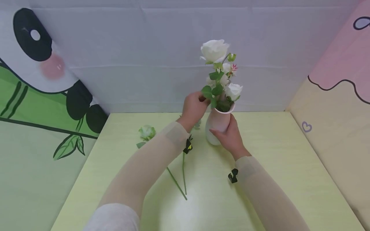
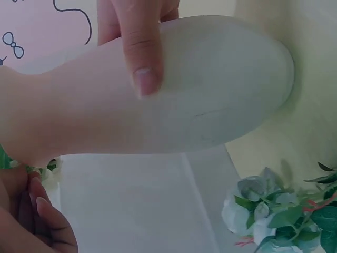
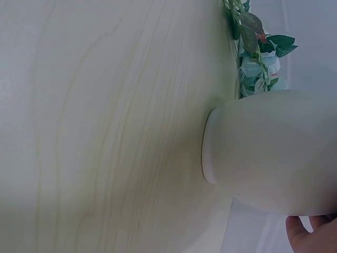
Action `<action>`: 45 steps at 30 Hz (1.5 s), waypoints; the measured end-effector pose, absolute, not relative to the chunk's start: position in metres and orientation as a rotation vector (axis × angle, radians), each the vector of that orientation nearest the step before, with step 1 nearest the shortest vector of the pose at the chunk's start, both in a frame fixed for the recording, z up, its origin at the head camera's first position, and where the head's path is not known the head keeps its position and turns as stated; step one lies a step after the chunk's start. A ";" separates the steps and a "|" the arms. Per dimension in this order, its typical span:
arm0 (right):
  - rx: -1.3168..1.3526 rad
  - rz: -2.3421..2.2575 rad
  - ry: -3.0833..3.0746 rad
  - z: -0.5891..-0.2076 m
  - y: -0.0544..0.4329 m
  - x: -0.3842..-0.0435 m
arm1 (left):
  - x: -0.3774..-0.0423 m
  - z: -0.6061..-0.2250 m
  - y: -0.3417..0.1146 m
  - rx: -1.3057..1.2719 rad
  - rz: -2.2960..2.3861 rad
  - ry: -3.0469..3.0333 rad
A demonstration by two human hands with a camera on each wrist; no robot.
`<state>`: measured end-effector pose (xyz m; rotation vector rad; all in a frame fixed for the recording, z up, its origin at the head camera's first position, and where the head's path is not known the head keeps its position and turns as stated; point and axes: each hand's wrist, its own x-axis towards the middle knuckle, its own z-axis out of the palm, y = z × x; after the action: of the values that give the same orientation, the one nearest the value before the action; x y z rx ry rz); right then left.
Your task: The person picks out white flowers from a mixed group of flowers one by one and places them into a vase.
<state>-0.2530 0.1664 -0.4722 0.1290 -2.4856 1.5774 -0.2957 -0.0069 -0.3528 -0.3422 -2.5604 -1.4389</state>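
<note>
A pale pink vase (image 1: 216,123) stands on the yellow-green table (image 1: 274,179), with white roses (image 1: 214,50) and green leaves (image 1: 215,91) rising from its mouth. My right hand (image 1: 224,130) grips the vase body; its thumb (image 2: 139,47) lies across the vase (image 2: 210,95). My left hand (image 1: 200,98) is at the vase mouth, its fingers (image 2: 37,221) curled together and pinching a stem among the leaves. The stem itself is mostly hidden. In the right wrist view the vase base (image 3: 253,153) sits flat on the table, with a fingertip (image 3: 310,234) at the frame's corner.
A loose pale green rose (image 1: 146,132) lies on the table to the left, its stem running under my left forearm. A second leafy sprig (image 2: 274,211) (image 3: 258,47) lies just left of the vase, its stem (image 1: 183,173) pointing toward me. Printed walls enclose the table.
</note>
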 end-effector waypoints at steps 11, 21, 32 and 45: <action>0.128 1.557 -2.493 -0.473 0.167 -0.254 | -0.291 -0.362 -0.024 -0.338 -1.511 -2.551; 0.127 1.557 -2.492 -0.474 0.166 -0.254 | -0.277 -0.363 -0.036 -0.399 -1.621 -2.471; 0.120 1.570 -2.491 -0.473 0.165 -0.252 | -0.254 -0.362 -0.054 -0.464 -1.621 -2.362; 0.174 1.531 -2.526 -0.467 0.166 -0.252 | -0.230 -0.373 -0.078 -0.438 -1.439 -2.441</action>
<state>-0.2521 0.1664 -0.4674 0.1737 -2.5258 1.5315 -0.2300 -0.0783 -0.3727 -0.4381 -2.4405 -1.4395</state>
